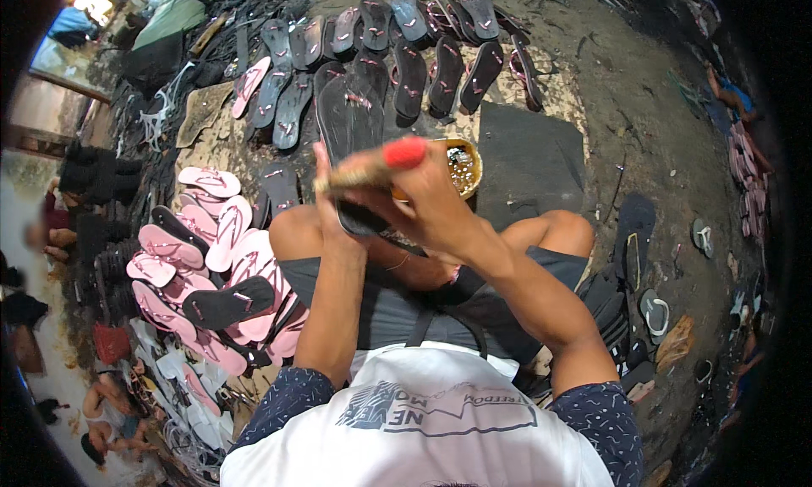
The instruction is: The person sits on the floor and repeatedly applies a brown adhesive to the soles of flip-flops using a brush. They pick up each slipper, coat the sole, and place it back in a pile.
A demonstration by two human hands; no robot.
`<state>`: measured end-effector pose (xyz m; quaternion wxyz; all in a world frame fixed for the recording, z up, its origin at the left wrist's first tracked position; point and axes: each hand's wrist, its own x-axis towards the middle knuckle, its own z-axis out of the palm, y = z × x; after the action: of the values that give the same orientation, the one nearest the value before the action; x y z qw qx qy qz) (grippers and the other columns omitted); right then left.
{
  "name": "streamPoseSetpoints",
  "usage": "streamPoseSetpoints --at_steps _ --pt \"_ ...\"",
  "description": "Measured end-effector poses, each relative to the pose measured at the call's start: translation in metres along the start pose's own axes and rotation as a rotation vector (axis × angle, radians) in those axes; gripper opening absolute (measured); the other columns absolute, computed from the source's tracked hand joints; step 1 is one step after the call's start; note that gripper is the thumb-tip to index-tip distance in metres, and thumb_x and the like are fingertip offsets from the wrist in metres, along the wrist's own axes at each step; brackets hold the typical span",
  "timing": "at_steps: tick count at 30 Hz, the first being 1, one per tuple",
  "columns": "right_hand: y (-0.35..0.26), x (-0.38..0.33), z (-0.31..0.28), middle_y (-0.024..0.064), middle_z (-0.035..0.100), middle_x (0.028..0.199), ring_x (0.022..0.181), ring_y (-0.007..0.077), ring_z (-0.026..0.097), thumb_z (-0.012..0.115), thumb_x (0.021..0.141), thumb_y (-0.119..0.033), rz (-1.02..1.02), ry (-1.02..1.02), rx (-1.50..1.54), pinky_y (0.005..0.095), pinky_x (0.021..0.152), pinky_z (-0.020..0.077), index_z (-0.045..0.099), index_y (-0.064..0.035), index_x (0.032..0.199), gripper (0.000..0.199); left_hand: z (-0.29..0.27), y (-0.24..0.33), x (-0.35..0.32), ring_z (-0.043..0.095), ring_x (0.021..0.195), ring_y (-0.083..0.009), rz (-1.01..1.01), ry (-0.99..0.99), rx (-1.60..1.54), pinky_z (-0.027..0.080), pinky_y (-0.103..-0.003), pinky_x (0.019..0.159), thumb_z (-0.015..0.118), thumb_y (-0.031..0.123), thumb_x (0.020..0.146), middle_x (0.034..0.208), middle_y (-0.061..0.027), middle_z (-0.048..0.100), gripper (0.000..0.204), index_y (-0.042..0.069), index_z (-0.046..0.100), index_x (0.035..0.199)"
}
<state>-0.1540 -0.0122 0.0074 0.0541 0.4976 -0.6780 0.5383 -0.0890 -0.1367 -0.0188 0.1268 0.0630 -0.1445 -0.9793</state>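
My left hand (335,206) is closed around the lower part of a black flip-flop sole (345,106), holding it upright over my lap. My right hand (436,195) grips a brush-like tool (364,170) with a red end (404,152); its tan part crosses the sole's face, and motion blurs it. Whether its tip touches the sole I cannot tell. Just behind my right hand stands a yellow bowl (477,172) of glossy amber-brown liquid, partly hidden by that hand.
Rows of dark flip-flops (445,74) lie on the board ahead. A dark rubber sheet (531,157) lies right of the bowl. Pink flip-flops (228,233) are heaped at my left. Loose sandals (655,314) lie on the ground at right. Another person (114,411) is at far left.
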Motion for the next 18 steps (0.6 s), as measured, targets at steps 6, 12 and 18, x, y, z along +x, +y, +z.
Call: streamPoseSetpoints --at_steps 6,12,18 --pt "0.005 -0.011 0.012 0.0101 0.067 0.104 0.094 0.0297 0.060 0.074 0.086 -0.027 0.126 -0.072 0.156 0.0441 0.082 0.0390 0.073 -0.0171 0.109 0.025 -0.041 0.034 0.023 0.069 0.079 -0.0241 -0.230 0.002 -0.013 0.060 -0.040 0.073 0.050 0.062 0.099 0.107 -0.0113 0.071 0.060 0.009 0.063 0.124" --pt "-0.015 -0.056 -0.043 0.0078 0.071 0.114 0.103 0.0169 0.065 0.072 0.093 -0.012 0.711 0.311 0.305 0.0320 0.092 0.0513 0.069 -0.0014 0.117 0.026 -0.089 0.136 0.112 0.070 0.092 -0.0239 -0.011 0.202 0.264 0.060 -0.042 0.077 0.056 0.044 0.095 0.110 -0.0088 0.072 0.045 0.008 0.065 0.122" --pt "-0.010 -0.055 -0.067 0.0075 0.066 0.118 0.108 0.0145 0.061 0.071 0.096 -0.014 0.694 0.452 0.247 0.0292 0.098 0.0473 0.062 0.0014 0.126 0.036 -0.141 0.208 0.177 0.061 0.107 -0.0265 0.081 0.632 0.405 0.056 -0.045 0.088 0.065 0.037 0.089 0.125 -0.0117 0.061 0.045 0.007 0.062 0.123"
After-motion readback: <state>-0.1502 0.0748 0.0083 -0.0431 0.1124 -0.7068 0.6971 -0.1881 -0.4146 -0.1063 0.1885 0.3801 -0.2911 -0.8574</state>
